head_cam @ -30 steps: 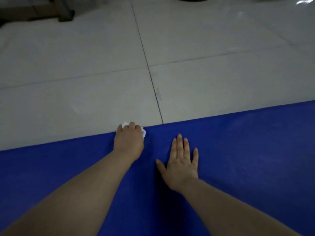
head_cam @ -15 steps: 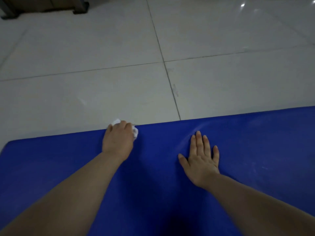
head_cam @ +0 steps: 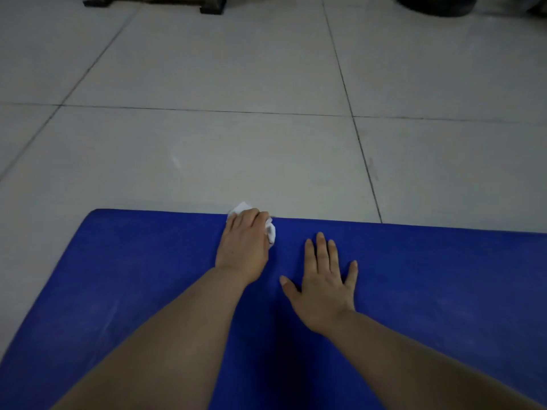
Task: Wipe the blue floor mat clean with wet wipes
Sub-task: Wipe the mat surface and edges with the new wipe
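Blue mat [head_cam: 444, 291] lies flat on the floor [head_cam: 207, 143], its far edge running across the middle of the view and its rounded far-left corner showing. Your left hand [head_cam: 244, 241] reaches forward to that far edge, knuckles up, fingers curled over a crumpled white wipe [head_cam: 270, 232]; the wipe sticks out past your fingertips and at the thumb side, pressed onto the mat. Your right hand [head_cam: 322, 287] lies palm-down just beside it, fingers straight and slightly spread, thumb out, holding nothing. Both forearms are bare and stretched out over the mat. The mat looks matte with faint pale streaks; the floor is smooth, pale, glossy tile with thin dark joints.
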Demonstrator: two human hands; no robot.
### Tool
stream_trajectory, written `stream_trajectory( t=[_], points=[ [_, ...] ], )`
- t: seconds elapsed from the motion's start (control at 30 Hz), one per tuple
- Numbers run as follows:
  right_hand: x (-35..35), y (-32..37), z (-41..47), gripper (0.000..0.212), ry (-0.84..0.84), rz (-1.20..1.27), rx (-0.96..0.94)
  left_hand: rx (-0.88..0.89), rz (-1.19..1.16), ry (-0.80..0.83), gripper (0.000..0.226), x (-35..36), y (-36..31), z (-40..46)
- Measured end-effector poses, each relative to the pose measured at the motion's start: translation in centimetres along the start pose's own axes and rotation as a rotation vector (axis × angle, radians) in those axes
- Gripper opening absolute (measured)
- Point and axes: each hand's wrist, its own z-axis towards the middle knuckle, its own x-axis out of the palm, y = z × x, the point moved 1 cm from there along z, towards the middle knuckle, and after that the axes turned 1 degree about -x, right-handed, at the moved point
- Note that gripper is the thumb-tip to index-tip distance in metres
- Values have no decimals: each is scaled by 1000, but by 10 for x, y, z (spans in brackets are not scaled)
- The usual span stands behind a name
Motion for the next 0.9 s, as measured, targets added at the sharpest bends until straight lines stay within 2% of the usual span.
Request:
stream_trajectory(
  t=[0.23, 0.47, 0.57, 0.67, 0.9],
  points=[
    [8, 2, 2, 88, 87, -15, 32, 39, -26, 5, 34, -6, 9, 1],
    [1, 2, 8, 85, 226, 10, 42, 64, 90, 32, 24, -50, 80, -8],
    [-3, 3, 9, 92, 274, 10, 41, -2, 92, -35, 21, -61, 115, -17],
    [-7, 6, 9, 100, 313, -6, 52, -102, 46, -78, 14, -55, 118, -19],
    [-13, 5, 12, 119, 401, -20, 49, -148, 102, -40, 16, -50, 114, -16]
  ],
)
